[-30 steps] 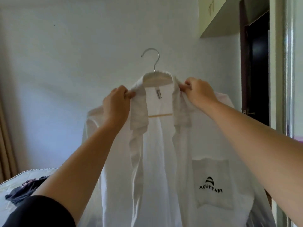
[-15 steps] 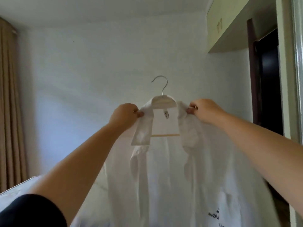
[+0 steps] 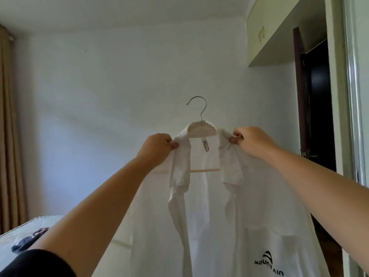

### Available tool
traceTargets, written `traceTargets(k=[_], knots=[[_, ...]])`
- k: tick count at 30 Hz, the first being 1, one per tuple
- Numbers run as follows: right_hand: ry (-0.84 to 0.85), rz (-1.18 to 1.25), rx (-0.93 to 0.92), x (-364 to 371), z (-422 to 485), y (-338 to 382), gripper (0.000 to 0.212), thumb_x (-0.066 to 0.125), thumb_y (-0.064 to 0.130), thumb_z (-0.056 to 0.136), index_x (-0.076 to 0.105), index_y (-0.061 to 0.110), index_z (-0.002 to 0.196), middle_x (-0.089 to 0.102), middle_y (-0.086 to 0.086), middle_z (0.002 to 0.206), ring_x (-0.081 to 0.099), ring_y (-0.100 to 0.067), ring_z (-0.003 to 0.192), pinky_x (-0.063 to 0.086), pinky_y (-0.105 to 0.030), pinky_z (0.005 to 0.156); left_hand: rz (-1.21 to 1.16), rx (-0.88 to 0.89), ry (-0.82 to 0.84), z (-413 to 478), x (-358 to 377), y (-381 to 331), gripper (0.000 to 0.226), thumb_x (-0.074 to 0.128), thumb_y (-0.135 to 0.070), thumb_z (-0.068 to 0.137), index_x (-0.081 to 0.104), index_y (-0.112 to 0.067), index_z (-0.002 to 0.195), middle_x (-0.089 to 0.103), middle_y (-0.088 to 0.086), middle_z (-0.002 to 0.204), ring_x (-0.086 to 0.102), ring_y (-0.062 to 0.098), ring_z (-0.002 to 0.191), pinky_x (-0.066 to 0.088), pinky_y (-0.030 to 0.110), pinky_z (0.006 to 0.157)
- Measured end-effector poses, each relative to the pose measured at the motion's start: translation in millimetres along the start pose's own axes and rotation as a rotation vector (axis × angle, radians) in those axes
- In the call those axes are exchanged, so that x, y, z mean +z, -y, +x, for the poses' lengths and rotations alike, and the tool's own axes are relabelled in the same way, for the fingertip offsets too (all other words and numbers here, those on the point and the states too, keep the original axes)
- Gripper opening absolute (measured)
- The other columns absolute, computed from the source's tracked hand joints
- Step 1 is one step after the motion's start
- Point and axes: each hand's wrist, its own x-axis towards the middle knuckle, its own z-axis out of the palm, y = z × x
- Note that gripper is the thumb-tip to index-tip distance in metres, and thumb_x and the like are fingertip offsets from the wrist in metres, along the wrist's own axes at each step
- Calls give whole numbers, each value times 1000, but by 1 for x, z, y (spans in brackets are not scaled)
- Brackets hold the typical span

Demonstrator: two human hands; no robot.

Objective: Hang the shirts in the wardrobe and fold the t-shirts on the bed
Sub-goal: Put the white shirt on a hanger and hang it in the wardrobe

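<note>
A white shirt (image 3: 209, 216) with a black "MOUNTAIN" logo on its chest pocket hangs on a wooden hanger (image 3: 201, 130) with a metal hook. I hold it up in the air in front of me. My left hand (image 3: 157, 148) pinches the left side of the collar. On the other side of the collar, my right hand (image 3: 251, 141) has the same pinch grip. The shirt front is open, and the hanger's lower bar shows through the gap. The hook touches nothing.
The bed (image 3: 30, 226) sits at the lower left with a dark garment (image 3: 26, 239) on it. A brown curtain (image 3: 10, 136) hangs at the left edge. A dark doorway (image 3: 317, 108), an overhead cupboard (image 3: 267, 37) and a wardrobe frame (image 3: 351, 96) stand at the right.
The view tilted up and then slightly back down, so the shirt sits lower in the frame than a second ago. Both hands keep their hold on the collar.
</note>
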Motion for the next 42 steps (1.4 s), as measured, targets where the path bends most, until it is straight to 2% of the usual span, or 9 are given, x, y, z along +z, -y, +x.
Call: traceTargets(k=[7, 12, 17, 21, 28, 30, 35, 39, 42], knots=[[-26, 99, 139, -12, -21, -47, 25, 56, 30, 93, 56, 8, 79, 52, -2, 71, 51, -27, 77, 31, -31, 59, -124, 44, 7, 2, 51, -29, 34, 55, -30, 94, 49, -14, 65, 47, -2, 61, 41, 10, 55, 29, 23, 50], [-54, 106, 174, -28, -32, -81, 20, 58, 27, 92, 59, 7, 87, 56, -6, 84, 49, -23, 82, 29, -31, 61, -207, 51, -36, 10, 91, -62, 36, 55, -26, 94, 44, -17, 61, 46, -3, 59, 40, 9, 55, 27, 23, 50], [-85, 97, 220, -37, -36, -137, 20, 60, 25, 91, 61, 5, 92, 55, -4, 82, 48, -20, 80, 29, -28, 63, -278, 69, 1, 25, 142, -99, 29, 56, -25, 93, 57, -1, 77, 47, -2, 60, 40, 11, 56, 30, 22, 52], [-133, 96, 266, -38, -30, -197, 18, 62, 25, 90, 56, 10, 82, 54, -3, 78, 48, -20, 76, 30, -24, 55, -316, 95, 72, 44, 192, -135, 26, 56, -24, 93, 54, -4, 77, 46, -1, 62, 40, 11, 56, 29, 20, 50], [-29, 61, 340, -61, 3, -297, 21, 60, 25, 91, 61, 4, 94, 59, -7, 90, 51, -21, 83, 35, -27, 62, -446, 86, 377, 97, 263, -199, 23, 51, -22, 96, 49, -6, 79, 44, 0, 70, 37, 14, 60, 31, 22, 54], [3, 58, 366, -75, 17, -313, 18, 60, 24, 90, 60, 7, 95, 58, -5, 90, 52, -21, 84, 35, -26, 61, -481, 81, 439, 115, 269, -216, 21, 50, -22, 96, 50, -5, 84, 43, 3, 72, 36, 15, 62, 30, 23, 56], [62, 47, 411, -132, 60, -324, 10, 60, 22, 90, 53, 16, 86, 51, 6, 79, 49, -15, 79, 34, -20, 60, -598, 37, 489, 170, 255, -260, 24, 59, -19, 92, 51, -8, 72, 45, 2, 70, 38, 16, 63, 31, 23, 57], [145, 34, 445, -192, 93, -317, 13, 58, 23, 92, 50, 20, 82, 50, 6, 81, 47, -10, 74, 35, -21, 60, -678, 10, 544, 216, 222, -296, 22, 69, -17, 85, 57, -11, 67, 53, -2, 65, 46, 10, 58, 37, 15, 52], [188, 10, 459, -236, 112, -309, 12, 56, 23, 93, 50, 21, 82, 49, 6, 82, 45, -5, 72, 33, -21, 59, -714, 21, 593, 245, 196, -321, 20, 74, -17, 80, 61, -11, 66, 57, 2, 65, 50, 15, 62, 41, 23, 64]])
